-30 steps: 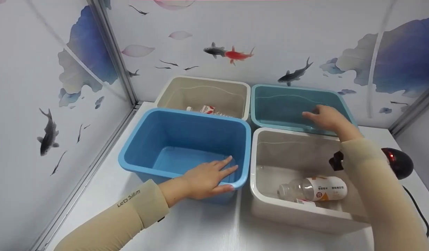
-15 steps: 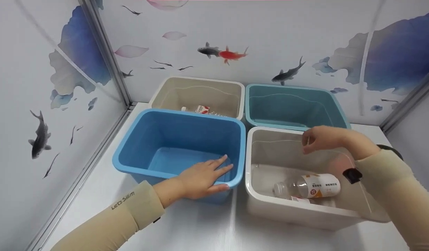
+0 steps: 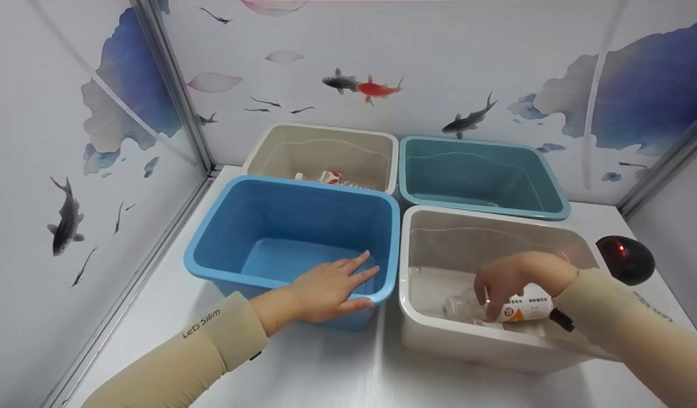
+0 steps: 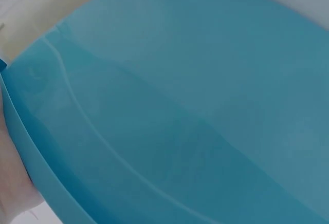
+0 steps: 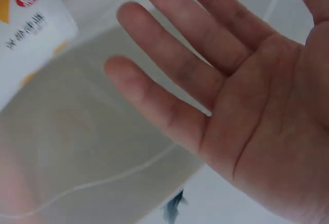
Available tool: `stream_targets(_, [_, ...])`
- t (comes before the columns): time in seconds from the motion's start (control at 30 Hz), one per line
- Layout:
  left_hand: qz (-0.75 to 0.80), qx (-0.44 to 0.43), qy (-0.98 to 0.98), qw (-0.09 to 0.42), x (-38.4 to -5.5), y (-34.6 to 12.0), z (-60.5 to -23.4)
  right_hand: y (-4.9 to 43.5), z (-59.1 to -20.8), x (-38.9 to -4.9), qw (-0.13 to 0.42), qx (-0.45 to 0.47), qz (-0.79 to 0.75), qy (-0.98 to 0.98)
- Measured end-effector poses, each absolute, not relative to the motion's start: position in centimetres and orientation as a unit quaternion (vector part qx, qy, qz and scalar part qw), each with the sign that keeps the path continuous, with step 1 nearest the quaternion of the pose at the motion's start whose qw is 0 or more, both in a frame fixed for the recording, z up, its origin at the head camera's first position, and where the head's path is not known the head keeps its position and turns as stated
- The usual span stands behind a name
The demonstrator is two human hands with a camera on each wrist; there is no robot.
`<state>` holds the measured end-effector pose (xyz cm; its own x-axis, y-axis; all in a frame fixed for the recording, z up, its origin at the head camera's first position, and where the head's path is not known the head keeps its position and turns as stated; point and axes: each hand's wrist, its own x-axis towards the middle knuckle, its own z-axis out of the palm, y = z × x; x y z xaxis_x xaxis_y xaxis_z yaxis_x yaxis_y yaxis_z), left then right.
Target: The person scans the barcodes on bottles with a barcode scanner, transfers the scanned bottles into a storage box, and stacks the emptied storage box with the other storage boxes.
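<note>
My left hand [image 3: 326,292] lies over the near right rim of the blue bin [image 3: 229,274], fingers straight and pointing inside. In the left wrist view, a bit of the left hand [image 4: 13,175] shows outside the blue wall. My right hand [image 3: 510,277] is down inside the off-white bin [image 3: 467,351], right over a clear plastic bottle [image 3: 538,306] lying on its side. It hides part of the bottle. The right wrist view shows the right hand [image 5: 247,111] with fingers spread and the labelled bottle [image 5: 36,34] near the fingertips. A small red-and-white label [image 3: 487,324] shows beneath the bottle.
Behind stand a beige bin [image 3: 395,161] with a red-and-white labelled bottle [image 3: 330,177] in it, and a teal bin [image 3: 479,164]. To the right of the off-white bin is a black rounded device [image 3: 629,262] with a red light. Printed walls enclose the white table [image 3: 337,368].
My right hand has come from over the teal bin, toward me and down into the off-white bin to the bottle. The left hand stays on the blue bin's rim.
</note>
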<state>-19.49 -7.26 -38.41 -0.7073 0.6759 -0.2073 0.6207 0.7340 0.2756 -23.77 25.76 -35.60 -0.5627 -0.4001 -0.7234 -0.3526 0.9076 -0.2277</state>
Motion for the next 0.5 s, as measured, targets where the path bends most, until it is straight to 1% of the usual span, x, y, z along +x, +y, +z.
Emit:
stream_targets(0.1, [0.094,0.349,0.920,0.151,-19.5,-7.3,-38.4,25.4,-36.4,-23.4,0.461,-0.197,-0.025,0.865])
stream_targets(0.2, [0.095,0.349,0.920,0.152,-19.5,-7.3,-38.3,25.1,-37.2,-23.1,0.489,-0.181,-0.028,0.853])
stream_targets(0.37, [0.096,0.348,0.920,0.152,-19.5,-7.4,-38.4,24.9,-38.6,-23.0,0.503,-0.155,-0.018,0.850])
stream_targets(0.5, [0.093,0.350,0.920,0.150,-19.4,-7.4,-38.4,25.1,-39.8,-23.1,0.506,-0.176,0.011,0.844])
